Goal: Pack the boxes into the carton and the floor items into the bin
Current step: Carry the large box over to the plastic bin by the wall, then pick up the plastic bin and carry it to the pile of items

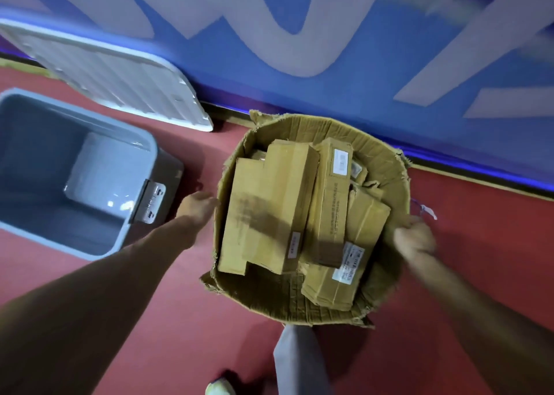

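left hand (199,205) beside carton (374,148), right hand (415,238) gripping

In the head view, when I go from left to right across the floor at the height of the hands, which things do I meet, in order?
Bin → left hand → carton holding boxes → right hand, gripping the carton's right rim.

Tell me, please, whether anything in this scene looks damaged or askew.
The carton is battered: its rim is torn and ragged and its walls bow outward. The boxes inside lie jumbled at differing angles, some overlapping. The lid of the bin is off, resting by the blue wall.
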Demonstrator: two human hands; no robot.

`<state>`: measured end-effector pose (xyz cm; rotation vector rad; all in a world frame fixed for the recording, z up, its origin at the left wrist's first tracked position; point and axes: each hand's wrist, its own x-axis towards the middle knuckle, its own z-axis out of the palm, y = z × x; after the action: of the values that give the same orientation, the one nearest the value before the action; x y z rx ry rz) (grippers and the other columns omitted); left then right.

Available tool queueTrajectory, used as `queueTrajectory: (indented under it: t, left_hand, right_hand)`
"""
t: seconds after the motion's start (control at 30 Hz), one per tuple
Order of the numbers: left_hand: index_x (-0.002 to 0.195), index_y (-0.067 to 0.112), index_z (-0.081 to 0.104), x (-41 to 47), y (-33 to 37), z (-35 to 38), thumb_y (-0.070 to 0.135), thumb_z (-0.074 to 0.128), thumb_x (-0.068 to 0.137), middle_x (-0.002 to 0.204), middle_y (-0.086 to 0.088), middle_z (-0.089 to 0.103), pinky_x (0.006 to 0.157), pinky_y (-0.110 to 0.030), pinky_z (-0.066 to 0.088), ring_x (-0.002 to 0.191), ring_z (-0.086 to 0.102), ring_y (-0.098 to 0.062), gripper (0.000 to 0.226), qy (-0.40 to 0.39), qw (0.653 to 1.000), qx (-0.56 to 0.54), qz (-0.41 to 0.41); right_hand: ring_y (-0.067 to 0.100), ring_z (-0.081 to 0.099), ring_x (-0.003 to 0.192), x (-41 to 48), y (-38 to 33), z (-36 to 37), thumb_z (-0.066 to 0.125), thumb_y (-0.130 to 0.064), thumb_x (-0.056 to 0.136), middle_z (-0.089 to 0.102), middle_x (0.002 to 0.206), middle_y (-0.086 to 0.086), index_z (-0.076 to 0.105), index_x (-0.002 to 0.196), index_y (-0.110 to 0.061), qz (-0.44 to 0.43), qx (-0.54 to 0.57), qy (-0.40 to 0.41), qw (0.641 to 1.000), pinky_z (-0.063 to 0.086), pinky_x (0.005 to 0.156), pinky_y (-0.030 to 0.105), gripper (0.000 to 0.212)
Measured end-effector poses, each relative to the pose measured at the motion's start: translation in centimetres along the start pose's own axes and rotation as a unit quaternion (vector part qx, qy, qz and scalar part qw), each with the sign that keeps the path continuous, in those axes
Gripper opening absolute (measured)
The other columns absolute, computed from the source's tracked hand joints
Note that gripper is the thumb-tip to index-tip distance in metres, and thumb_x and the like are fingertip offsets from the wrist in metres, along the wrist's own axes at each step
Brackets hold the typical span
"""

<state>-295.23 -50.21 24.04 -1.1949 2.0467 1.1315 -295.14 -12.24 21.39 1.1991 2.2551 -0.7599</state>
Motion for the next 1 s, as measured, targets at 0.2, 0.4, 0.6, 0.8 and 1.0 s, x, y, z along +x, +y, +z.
queueTrajectory:
  t: [0.2,0.4,0.6,0.8,1.0]
  left_hand:
    - [0.083,0.017,0.069,-8.1,3.7,-10.0,0.008,0.054,0.083,0.074,-0.005,0.061,0.058,-0.025,0.039,0.067,0.054,-0.023,0.017,-0.059,0.994,-0.062,0.063]
    - [0.117,0.013,0.06,-14.2,0.2,-23.9,0.01,0.055,0.086,0.084,-0.007,0.062,0.045,-0.016,0.046,0.067,0.057,-0.017,0.031,-0.062,0.988,-0.109,0.087]
    - [0.117,0.015,0.058,-18.6,-8.8,-42.3,0.016,0.052,0.09,0.101,-0.005,0.067,0.073,-0.026,0.044,0.085,0.063,-0.019,0.028,-0.056,0.98,-0.149,0.123]
    - [0.111,0.012,0.062,-19.9,-14.9,-54.5,0.016,0.048,0.092,0.097,-0.007,0.067,0.072,-0.029,0.044,0.086,0.062,-0.023,0.024,-0.016,0.978,-0.168,0.123]
    - [0.101,0.014,0.063,-15.5,-15.6,-61.0,0.016,0.049,0.092,0.098,-0.008,0.067,0.07,-0.025,0.045,0.087,0.062,-0.021,0.017,-0.033,0.985,-0.111,0.126]
  right_hand:
    - [0.031,0.061,0.103,-12.6,-9.6,-2.2,0.055,-0.009,0.088,0.066,0.115,0.012,0.063,0.114,-0.011,-0.108,0.046,-0.091,0.989,0.049,0.083,0.033,0.028]
    - [0.03,0.06,0.111,-27.6,-15.4,-0.2,0.055,-0.015,0.089,0.062,0.123,0.009,0.056,0.125,-0.015,-0.157,0.059,-0.138,0.976,0.047,0.1,0.047,0.036]
    - [0.025,0.058,0.091,-46.0,-17.4,4.8,0.055,-0.011,0.089,0.06,0.098,0.01,0.057,0.125,-0.01,-0.171,0.114,-0.16,0.965,0.052,0.092,0.045,0.036]
    - [0.029,0.057,0.111,-59.9,-19.5,9.4,0.056,-0.012,0.093,0.06,0.117,0.018,0.053,0.127,-0.006,-0.171,0.108,-0.229,0.952,0.049,0.096,0.043,0.035]
    - [0.033,0.057,0.116,-63.0,-23.9,14.0,0.056,-0.011,0.093,0.061,0.121,0.019,0.053,0.127,-0.005,-0.16,0.124,-0.238,0.95,0.049,0.096,0.044,0.034]
